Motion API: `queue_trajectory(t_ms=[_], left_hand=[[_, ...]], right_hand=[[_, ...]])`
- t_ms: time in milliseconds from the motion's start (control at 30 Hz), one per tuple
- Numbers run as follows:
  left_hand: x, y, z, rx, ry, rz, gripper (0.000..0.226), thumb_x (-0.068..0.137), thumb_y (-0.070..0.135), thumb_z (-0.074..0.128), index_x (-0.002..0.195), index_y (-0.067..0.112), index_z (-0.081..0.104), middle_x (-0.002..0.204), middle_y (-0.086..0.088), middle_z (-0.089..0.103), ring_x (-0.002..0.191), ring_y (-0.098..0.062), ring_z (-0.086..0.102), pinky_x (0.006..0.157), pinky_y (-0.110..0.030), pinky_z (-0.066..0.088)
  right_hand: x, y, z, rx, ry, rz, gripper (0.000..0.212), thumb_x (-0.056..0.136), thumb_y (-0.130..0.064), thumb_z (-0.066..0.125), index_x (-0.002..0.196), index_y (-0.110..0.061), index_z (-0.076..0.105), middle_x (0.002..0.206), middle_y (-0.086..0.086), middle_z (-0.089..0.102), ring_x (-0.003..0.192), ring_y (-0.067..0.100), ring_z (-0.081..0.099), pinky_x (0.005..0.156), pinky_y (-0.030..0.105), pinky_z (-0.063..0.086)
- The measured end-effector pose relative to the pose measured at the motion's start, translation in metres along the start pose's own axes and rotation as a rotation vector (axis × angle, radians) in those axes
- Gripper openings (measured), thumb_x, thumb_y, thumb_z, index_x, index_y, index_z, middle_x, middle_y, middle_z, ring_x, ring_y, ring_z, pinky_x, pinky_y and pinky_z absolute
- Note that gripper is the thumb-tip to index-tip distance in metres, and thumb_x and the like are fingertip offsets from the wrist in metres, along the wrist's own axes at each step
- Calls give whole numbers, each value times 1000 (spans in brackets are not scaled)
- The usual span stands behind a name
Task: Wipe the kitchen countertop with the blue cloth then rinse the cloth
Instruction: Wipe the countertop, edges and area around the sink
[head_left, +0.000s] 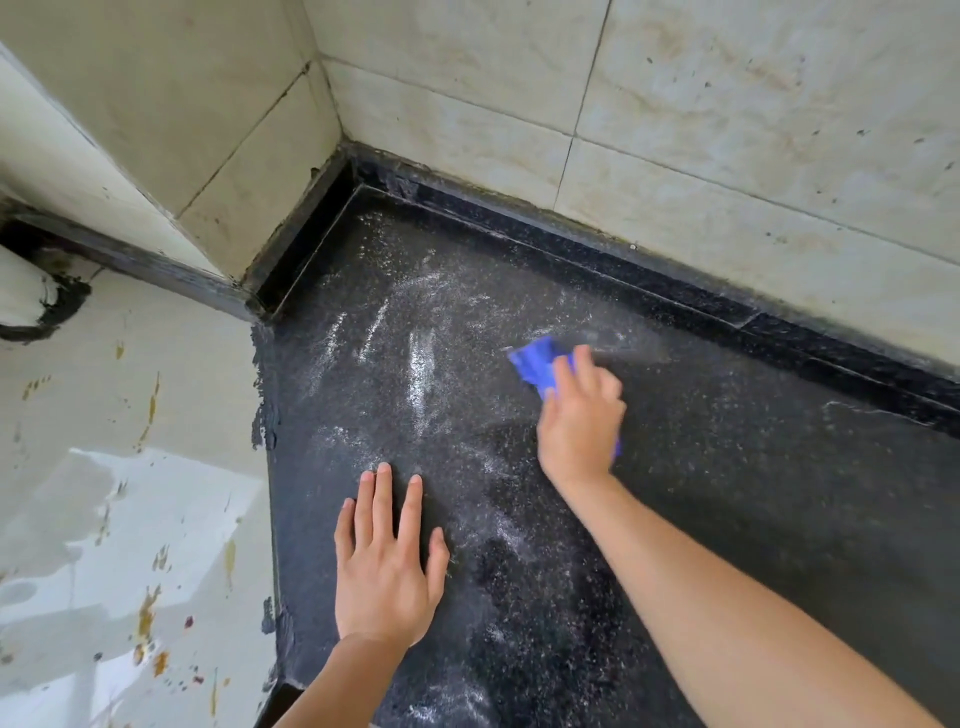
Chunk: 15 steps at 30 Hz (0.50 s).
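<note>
Right hand (579, 421) lay palm-down on the blue cloth (537, 364), fingers (584, 364) curled over it and pressing it flat to the dark speckled worktop (753, 493). Most of the cloth sat under the palm; a crumpled corner stuck out just beyond the fingertips, toward the back wall tiles (727, 156). Hold judged as a wiping grip: downward pressure, no pinch. Hand and cloth were motion-blurred.

Left hand (387, 566) was flat on the worktop, fingers (383, 499) extended and slightly spread, holding nothing; likely bracing the reach.

White powdery streaks (421, 364) lay just ahead of the left fingertips and left of the cloth, so wiping judged unfinished, rinse not begun. No sink in view.
</note>
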<state>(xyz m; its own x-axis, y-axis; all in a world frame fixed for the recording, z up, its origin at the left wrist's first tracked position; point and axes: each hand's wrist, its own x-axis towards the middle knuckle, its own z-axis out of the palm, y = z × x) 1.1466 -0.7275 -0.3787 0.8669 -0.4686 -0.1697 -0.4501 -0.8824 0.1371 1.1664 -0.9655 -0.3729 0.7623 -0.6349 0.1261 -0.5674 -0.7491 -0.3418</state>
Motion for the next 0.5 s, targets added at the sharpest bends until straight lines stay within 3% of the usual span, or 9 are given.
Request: queue_trajectory(t_ms=[100, 167, 200, 267, 333, 367, 433, 500], left_hand=[[0, 1, -5, -30, 0, -4, 62, 97, 49, 20, 134, 11, 54, 146, -21, 42, 136, -37, 38, 109, -50, 27], [10, -2, -11, -56, 45, 15, 55, 93, 44, 32, 122, 9, 63, 136, -20, 52, 123, -39, 49, 99, -51, 35], [19, -4, -14, -61, 68, 25, 53, 91, 42, 34, 118, 8, 64, 132, -18, 55, 118, -38, 52, 95, -51, 37], [47, -5, -23, -59, 92, 31, 53, 90, 42, 35, 120, 8, 62, 134, -17, 53, 119, -37, 51, 96, -51, 38], [80, -3, -26, -82, 104, 5, 57, 91, 46, 32, 128, 9, 55, 142, -18, 45, 129, -37, 43, 102, -52, 36], [96, 0, -25, -99, 100, -15, 60, 91, 47, 30, 132, 9, 52, 146, -19, 41, 134, -37, 38, 106, -53, 33], [118, 6, -19, -91, 88, -42, 65, 93, 51, 24, 140, 10, 45, 153, -19, 31, 143, -36, 25, 114, -52, 23], [127, 8, -11, -43, 93, -44, 67, 94, 52, 20, 145, 12, 38, 156, -19, 23, 146, -34, 15, 118, -49, 12]], right_hand=[[-1, -22, -4, 349, -288, -143, 37, 84, -1, 59, 120, -10, 64, 139, 8, 52, 119, 27, 48, 98, 36, 40], [13, -4, -29, 623, -455, -28, 39, 82, 3, 58, 117, -12, 67, 127, 3, 62, 116, 16, 56, 99, 21, 40], [22, 12, -44, 699, -433, 55, 37, 82, 3, 60, 115, -13, 68, 119, 0, 66, 109, 12, 60, 94, 18, 43], [42, 59, -69, 703, -220, 280, 32, 83, -2, 62, 112, -14, 69, 109, -1, 68, 99, 11, 62, 87, 21, 46], [57, 109, -78, 549, 29, 504, 31, 83, -20, 55, 110, -12, 69, 111, 6, 68, 100, 22, 63, 88, 30, 47], [61, 126, -75, 430, 89, 572, 42, 81, -31, 47, 110, -8, 68, 116, 12, 64, 105, 31, 60, 90, 36, 47], [63, 137, -54, 208, 98, 623, 50, 86, -35, 41, 118, -2, 61, 132, 22, 50, 117, 43, 47, 96, 47, 40], [62, 120, -27, 54, 145, 550, 41, 95, -21, 48, 131, -1, 51, 145, 24, 36, 127, 45, 36, 100, 52, 35]])
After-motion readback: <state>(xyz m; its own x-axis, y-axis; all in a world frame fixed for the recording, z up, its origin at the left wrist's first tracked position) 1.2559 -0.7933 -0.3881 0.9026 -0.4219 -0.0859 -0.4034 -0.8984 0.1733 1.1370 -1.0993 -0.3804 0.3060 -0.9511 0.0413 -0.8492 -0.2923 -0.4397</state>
